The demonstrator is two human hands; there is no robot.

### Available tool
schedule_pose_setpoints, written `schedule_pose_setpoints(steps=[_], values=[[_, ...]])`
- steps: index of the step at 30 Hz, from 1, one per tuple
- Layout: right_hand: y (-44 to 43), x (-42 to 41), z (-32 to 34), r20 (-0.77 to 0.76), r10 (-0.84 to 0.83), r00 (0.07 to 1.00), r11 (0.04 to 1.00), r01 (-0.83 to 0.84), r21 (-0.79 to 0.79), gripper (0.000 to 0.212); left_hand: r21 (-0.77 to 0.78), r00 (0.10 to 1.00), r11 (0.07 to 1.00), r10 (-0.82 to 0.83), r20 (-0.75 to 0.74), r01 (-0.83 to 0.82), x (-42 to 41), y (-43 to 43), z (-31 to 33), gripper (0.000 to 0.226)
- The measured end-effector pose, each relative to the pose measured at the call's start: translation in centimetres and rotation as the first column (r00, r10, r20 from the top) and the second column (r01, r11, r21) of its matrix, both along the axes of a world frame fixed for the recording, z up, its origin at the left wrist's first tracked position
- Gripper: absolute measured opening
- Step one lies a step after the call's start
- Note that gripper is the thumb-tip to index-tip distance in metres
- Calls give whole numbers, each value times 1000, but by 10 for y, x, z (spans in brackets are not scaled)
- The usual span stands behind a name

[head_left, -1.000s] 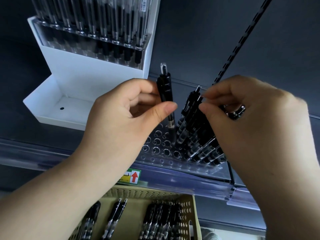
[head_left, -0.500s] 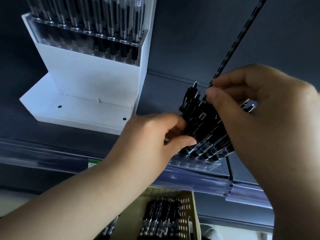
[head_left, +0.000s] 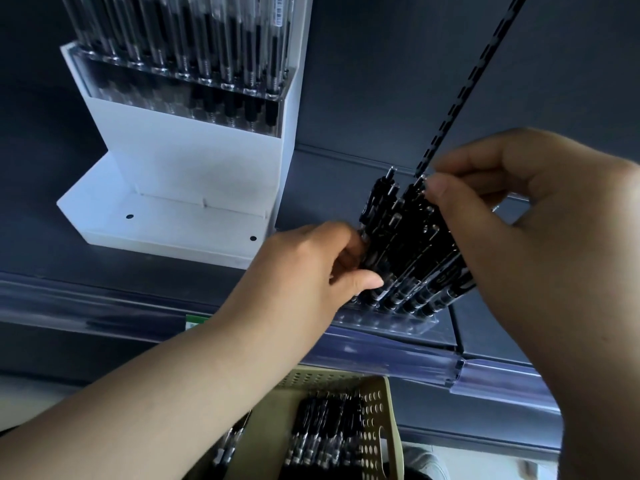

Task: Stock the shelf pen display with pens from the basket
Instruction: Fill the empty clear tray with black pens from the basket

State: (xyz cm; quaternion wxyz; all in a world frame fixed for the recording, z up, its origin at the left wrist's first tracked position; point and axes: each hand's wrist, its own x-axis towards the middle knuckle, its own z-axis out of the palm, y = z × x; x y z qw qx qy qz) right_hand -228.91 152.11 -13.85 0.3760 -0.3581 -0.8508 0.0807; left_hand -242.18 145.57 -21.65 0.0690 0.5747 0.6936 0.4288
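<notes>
The black click pens stand bunched in one clear plastic holder at the front edge of the dark shelf, leaning up and to the left. We count roughly ten, though they overlap too tightly for a sure number.

Our left hand reaches in from the lower left. Its thumb and curled fingers pinch the lower barrel of what seems to be the leftmost pen of the bunch. Our right hand comes in from the right, with its thumb and bent fingers closed on the upper ends of the pens.

Below the shelf sits one beige perforated plastic basket. It holds a packed bundle of about seven black pens, and one or two loose pens lie to their left.

On the shelf to the left of the holder stands one white stepped display stand, its clear top rack full of transparent-barrelled pens. One clear price strip runs along the shelf edge, with one green label partly hidden behind our left wrist. One black slotted upright climbs the dark back panel above the bunch.
</notes>
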Motion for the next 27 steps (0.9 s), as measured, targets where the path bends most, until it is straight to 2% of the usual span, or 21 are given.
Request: schedule_pose_setpoints(steps=[3,6,11,15,19,21,24,27], values=[[-5,2,3,23,13,1000,1000,-13,5,5,-70,1000,998,-12,-21,11,-2,-3,2,29],[-13,6,7,44,11,999,998,-13,54,5,-38,998,999,-23,-66,21,-7,-9,5,27],[-36,12,-5,140,22,990,997,-32,68,12,8,957,998,-53,-284,58,-16,-26,-1,22],[-61,19,-38,265,107,958,994,-108,-11,13,0,892,992,-111,-438,124,-16,-49,-8,19],[-73,26,-65,422,155,893,986,-114,-120,7,-104,840,983,-186,-510,154,-15,-73,-23,17],[-78,26,-71,467,179,866,969,-74,-234,11,-199,860,970,-217,-462,138,-12,-86,-31,16],[-80,18,-87,548,212,809,911,39,-411,17,-487,901,872,-244,-359,42,-10,-99,-54,12],[-72,2,-115,678,279,680,845,161,-510,21,-649,901,760,-252,-352,-40,-14,-103,-80,14]])
